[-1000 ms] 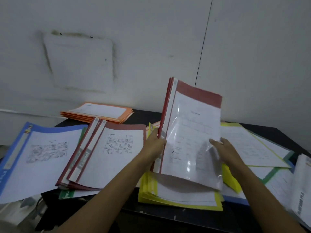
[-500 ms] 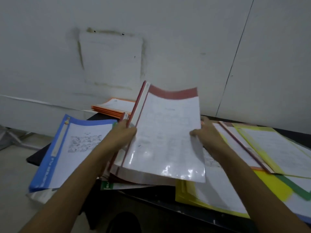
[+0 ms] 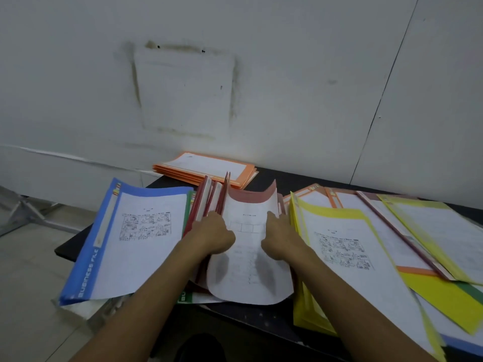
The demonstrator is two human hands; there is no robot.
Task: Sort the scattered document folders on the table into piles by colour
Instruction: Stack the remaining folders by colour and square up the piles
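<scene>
Between blue folder [image 3: 136, 239] and yellow pile [image 3: 339, 252], left hand [image 3: 213, 235] and right hand [image 3: 283, 239] grip the red folder [image 3: 251, 205] by its edges, fingers [image 3: 271, 218] curled, probably squaring it onto the red pile [image 3: 206, 197].

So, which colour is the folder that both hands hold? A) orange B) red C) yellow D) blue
B: the left hand and right hand hold the red folder, which lies between the blue folder and the yellow folder.
</scene>
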